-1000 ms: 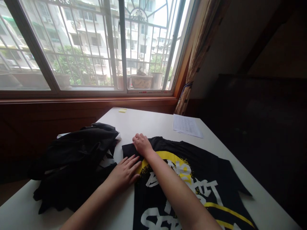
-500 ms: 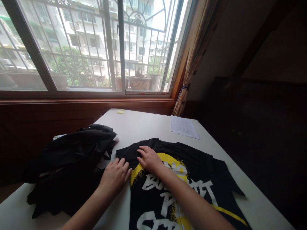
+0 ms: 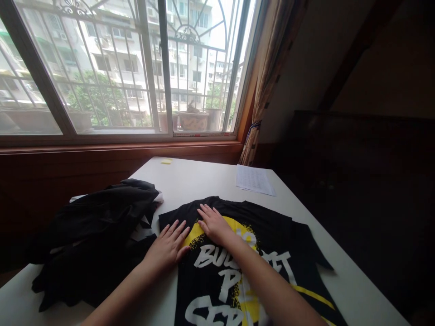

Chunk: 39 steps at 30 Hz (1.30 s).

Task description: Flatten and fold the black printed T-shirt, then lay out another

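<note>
A black T-shirt point(image 3: 272, 231) with a yellow patch and white lettering lies spread on the white table, its collar side toward the window. My left hand point(image 3: 170, 244) rests on the shirt's left edge by the sleeve, fingers spread. Flat on the upper part of the print is my right hand point(image 3: 214, 224), fingers stretched out and pointing away from me. Neither hand grips the cloth. My right forearm crosses the lettering and hides some of it. Left of the shirt sits a crumpled heap of dark clothes point(image 3: 102, 226), close to my left hand.
The white table point(image 3: 197, 179) reaches to the wall under a barred window point(image 3: 115, 72). Printed sheets of paper point(image 3: 254, 179) lie near its far right corner. A yellow sticky note point(image 3: 166, 161) is at the far edge. A tied curtain point(image 3: 253, 131) hangs beside the window.
The fingers of both hands have spread and flattened on the shirt. My left hand has come slightly further onto its edge. The whole view has shifted a little.
</note>
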Tool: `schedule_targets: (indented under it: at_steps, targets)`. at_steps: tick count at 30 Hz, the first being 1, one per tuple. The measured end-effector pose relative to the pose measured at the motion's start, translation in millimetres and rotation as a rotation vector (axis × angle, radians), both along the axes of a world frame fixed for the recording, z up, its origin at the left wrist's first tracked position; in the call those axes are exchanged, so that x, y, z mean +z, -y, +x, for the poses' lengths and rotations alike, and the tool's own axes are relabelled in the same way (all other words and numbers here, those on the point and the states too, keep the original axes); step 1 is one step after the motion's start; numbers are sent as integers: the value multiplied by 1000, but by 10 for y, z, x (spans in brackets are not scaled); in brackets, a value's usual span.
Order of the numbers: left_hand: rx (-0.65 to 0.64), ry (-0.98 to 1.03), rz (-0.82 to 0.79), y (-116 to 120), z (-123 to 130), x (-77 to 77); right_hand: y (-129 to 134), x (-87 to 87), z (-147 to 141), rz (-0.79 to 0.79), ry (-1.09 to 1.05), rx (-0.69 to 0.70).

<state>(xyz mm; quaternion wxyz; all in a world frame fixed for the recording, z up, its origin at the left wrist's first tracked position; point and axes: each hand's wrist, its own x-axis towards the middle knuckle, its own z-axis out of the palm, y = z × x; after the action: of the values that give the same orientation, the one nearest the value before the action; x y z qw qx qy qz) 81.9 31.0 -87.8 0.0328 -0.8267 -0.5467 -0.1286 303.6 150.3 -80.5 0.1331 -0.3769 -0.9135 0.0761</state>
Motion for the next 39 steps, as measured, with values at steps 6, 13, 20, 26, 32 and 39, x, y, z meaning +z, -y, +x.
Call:
schedule_targets:
  at_steps: [6, 13, 20, 26, 32, 39]
  targets:
    - [185, -37, -102, 40, 24, 56, -219, 15, 921, -65, 119, -277]
    - [321, -119, -137, -148, 162, 542, -219, -46, 1760, -71, 161, -548]
    - [182, -59, -100, -829, 770, 396, -202, -37, 1578, -82, 143, -511]
    - [378, -5, -122, -1185, 719, 82, -287, -22, 1350, -117, 144, -462]
    - [533, 5, -143, -1285, 325, 5, -408, -35, 1226, -142, 141, -452]
    - [631, 0, -116, -1331, 107, -1, -478, -50, 1157, -137, 144, -446]
